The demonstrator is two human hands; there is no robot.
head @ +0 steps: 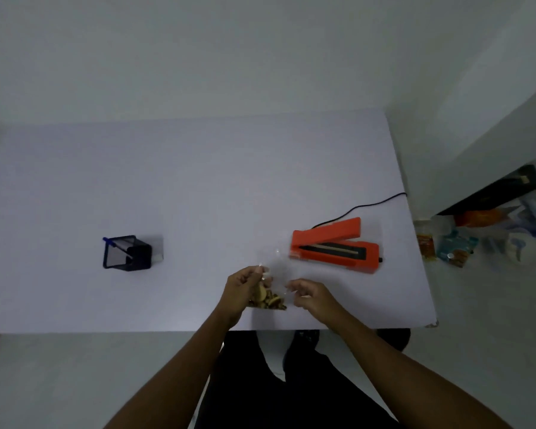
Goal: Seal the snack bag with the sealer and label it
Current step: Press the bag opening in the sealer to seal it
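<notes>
Fingers (262, 271) of both our hands pinched the clear plastic snack bag (271, 292) by its mouth, near the open orange sealer (334, 246) beyond them; we needed that mouth flat and wrinkle-free.

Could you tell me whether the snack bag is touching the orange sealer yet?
Apart. The head view shows bare table between the snack bag and the sealer.

One snack bag (271, 297), one sealer (334, 246), one pen holder (127, 252), one pen (110, 242)
</notes>
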